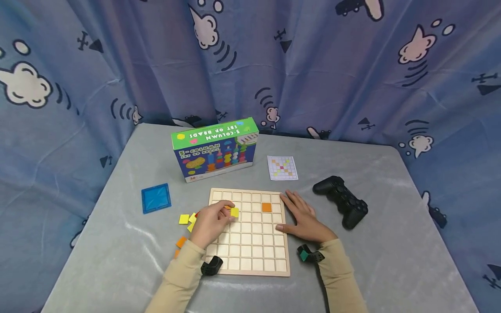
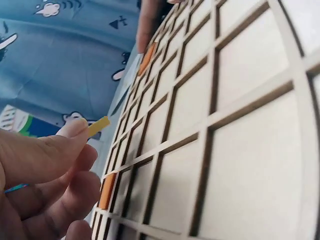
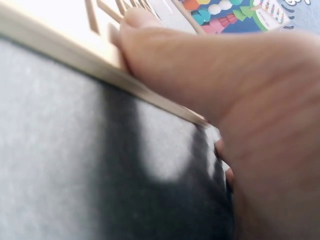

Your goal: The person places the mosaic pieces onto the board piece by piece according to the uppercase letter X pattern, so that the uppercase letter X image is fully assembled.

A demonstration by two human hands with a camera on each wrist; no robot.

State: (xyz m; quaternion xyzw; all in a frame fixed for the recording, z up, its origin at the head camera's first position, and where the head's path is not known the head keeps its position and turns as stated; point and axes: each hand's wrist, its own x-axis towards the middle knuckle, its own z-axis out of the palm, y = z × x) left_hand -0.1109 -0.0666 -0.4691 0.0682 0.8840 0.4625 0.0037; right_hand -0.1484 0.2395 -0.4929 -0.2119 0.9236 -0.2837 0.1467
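My left hand (image 1: 213, 222) pinches a small yellow square tile (image 1: 235, 212) between thumb and fingertips, over the upper left of a wooden grid board (image 1: 250, 275). In the left wrist view the yellow tile (image 2: 99, 127) is seen edge-on, raised off the grid. One orange tile (image 1: 266, 207) lies in a cell near the upper right. A second orange tile (image 2: 107, 191) sits in a cell beneath my left fingers and is mostly hidden in the head view. My right hand (image 1: 307, 219) rests on the board's right edge, its thumb (image 3: 145, 42) on the rim and fingers spread.
Loose yellow tiles (image 1: 184, 219) and orange tiles (image 1: 181, 242) lie left of the board, partly covered by my left arm. Behind stand a bead-set box (image 1: 217, 152) and a printed pattern card (image 1: 282, 168). A blue tray (image 1: 156, 198) is at left, a black game controller (image 1: 341, 201) at right.
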